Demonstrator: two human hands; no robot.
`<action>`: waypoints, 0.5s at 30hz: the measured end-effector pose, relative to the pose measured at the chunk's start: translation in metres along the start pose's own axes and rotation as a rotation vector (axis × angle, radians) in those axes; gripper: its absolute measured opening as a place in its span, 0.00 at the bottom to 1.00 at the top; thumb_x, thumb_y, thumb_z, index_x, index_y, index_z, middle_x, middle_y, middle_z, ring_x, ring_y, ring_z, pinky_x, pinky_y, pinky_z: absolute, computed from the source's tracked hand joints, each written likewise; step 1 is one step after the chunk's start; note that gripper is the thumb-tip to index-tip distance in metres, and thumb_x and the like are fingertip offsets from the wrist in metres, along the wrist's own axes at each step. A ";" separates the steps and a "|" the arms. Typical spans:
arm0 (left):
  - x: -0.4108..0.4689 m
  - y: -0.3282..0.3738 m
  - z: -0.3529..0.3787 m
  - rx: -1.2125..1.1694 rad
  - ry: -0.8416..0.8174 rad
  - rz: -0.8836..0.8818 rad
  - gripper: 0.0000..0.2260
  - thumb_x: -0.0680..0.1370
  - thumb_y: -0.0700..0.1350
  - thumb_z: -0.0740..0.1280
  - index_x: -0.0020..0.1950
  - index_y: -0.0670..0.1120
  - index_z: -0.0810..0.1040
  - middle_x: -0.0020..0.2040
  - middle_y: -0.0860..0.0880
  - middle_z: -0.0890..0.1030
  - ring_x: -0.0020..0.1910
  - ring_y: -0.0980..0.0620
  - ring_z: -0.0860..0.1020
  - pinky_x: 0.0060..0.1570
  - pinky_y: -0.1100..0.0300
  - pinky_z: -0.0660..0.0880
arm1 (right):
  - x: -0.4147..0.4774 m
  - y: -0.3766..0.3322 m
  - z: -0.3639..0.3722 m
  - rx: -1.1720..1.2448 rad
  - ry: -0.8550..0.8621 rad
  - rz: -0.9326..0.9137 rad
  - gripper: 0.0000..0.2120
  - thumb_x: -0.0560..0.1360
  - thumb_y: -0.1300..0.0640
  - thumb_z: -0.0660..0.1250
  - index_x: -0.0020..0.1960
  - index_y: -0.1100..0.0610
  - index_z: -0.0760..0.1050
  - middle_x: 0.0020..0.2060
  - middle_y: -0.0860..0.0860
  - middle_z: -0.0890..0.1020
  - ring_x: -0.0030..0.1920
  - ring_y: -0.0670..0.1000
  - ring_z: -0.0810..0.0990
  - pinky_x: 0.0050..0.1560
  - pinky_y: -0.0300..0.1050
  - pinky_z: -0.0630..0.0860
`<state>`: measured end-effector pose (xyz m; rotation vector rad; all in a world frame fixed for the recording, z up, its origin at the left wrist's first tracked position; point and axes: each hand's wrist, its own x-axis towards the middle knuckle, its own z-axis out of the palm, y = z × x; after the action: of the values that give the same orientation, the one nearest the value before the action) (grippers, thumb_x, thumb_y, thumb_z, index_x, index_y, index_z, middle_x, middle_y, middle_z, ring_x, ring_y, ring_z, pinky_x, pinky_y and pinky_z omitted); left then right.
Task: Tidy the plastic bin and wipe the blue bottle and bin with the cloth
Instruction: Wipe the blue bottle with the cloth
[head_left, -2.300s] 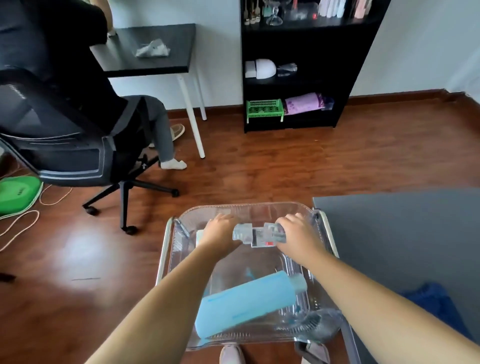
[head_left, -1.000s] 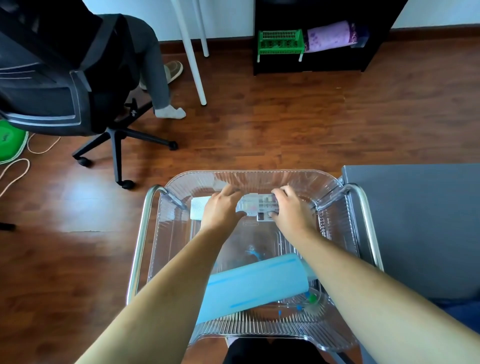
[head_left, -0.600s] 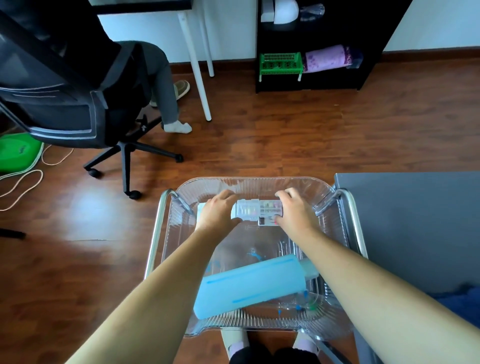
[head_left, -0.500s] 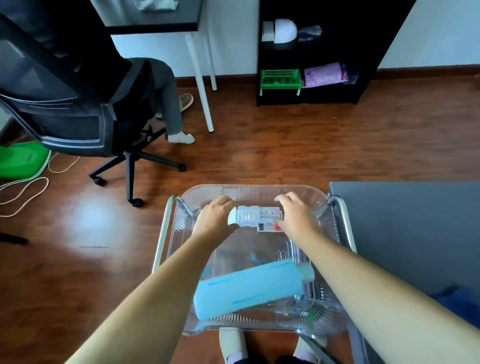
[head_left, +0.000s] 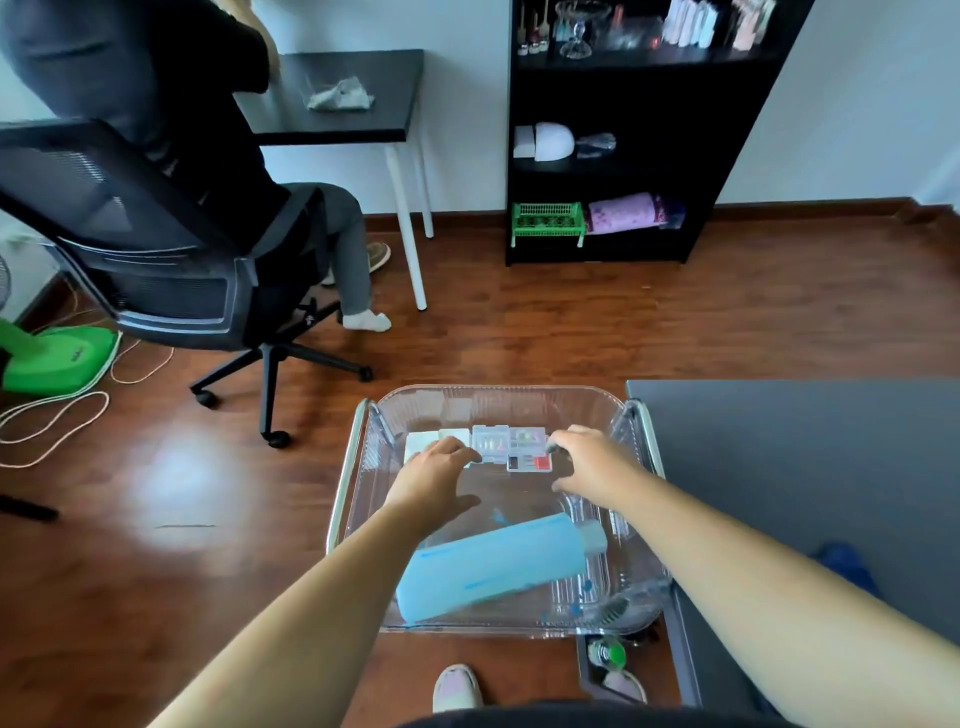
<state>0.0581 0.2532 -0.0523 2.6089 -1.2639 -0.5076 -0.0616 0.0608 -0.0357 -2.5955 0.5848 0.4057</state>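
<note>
A clear plastic bin (head_left: 500, 391) sits in a metal frame in front of me. A light blue bottle (head_left: 493, 569) lies on its side in the near half of the bin, cap to the right. Small clear compartment boxes (head_left: 511, 447) lie along the far wall, beside a white flat piece (head_left: 420, 446). My left hand (head_left: 436, 475) reaches to the boxes' left end with its fingertips against them. My right hand (head_left: 592, 467) hovers at their right end, fingers loosely spread. A blue cloth (head_left: 847, 566) shows partly on the grey table (head_left: 779, 457) to the right.
A person sits in a black office chair (head_left: 171, 291) at the left, by a black desk (head_left: 358, 93) with white legs. A black shelf unit (head_left: 623, 171) stands against the far wall. Cables (head_left: 57, 415) lie on the wood floor at the left.
Both hands gripped the clear boxes at their ends before. Now the boxes rest at the bin's far side and both hands have loosened. The view has tilted upward.
</note>
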 end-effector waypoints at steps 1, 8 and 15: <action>-0.002 0.001 0.002 0.004 -0.012 0.009 0.24 0.72 0.53 0.73 0.66 0.52 0.73 0.64 0.51 0.74 0.61 0.49 0.73 0.60 0.54 0.73 | -0.003 0.001 0.001 -0.005 -0.016 0.007 0.23 0.69 0.53 0.74 0.63 0.52 0.73 0.59 0.50 0.75 0.53 0.52 0.76 0.43 0.43 0.69; -0.014 0.006 0.023 -0.040 -0.249 0.006 0.33 0.70 0.58 0.73 0.71 0.53 0.66 0.70 0.51 0.69 0.63 0.48 0.72 0.62 0.52 0.72 | -0.010 0.015 0.029 -0.032 -0.148 0.098 0.25 0.68 0.62 0.73 0.63 0.53 0.72 0.60 0.53 0.74 0.55 0.54 0.77 0.52 0.46 0.75; -0.018 0.002 0.056 -0.030 -0.400 0.055 0.38 0.66 0.61 0.75 0.72 0.53 0.65 0.67 0.50 0.73 0.63 0.47 0.73 0.60 0.52 0.72 | -0.007 0.029 0.063 -0.049 -0.298 0.201 0.30 0.60 0.61 0.80 0.59 0.54 0.73 0.57 0.51 0.76 0.53 0.54 0.77 0.51 0.49 0.76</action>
<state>0.0249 0.2644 -0.0999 2.5184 -1.4175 -1.0698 -0.0922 0.0701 -0.0972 -2.4623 0.7369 0.8638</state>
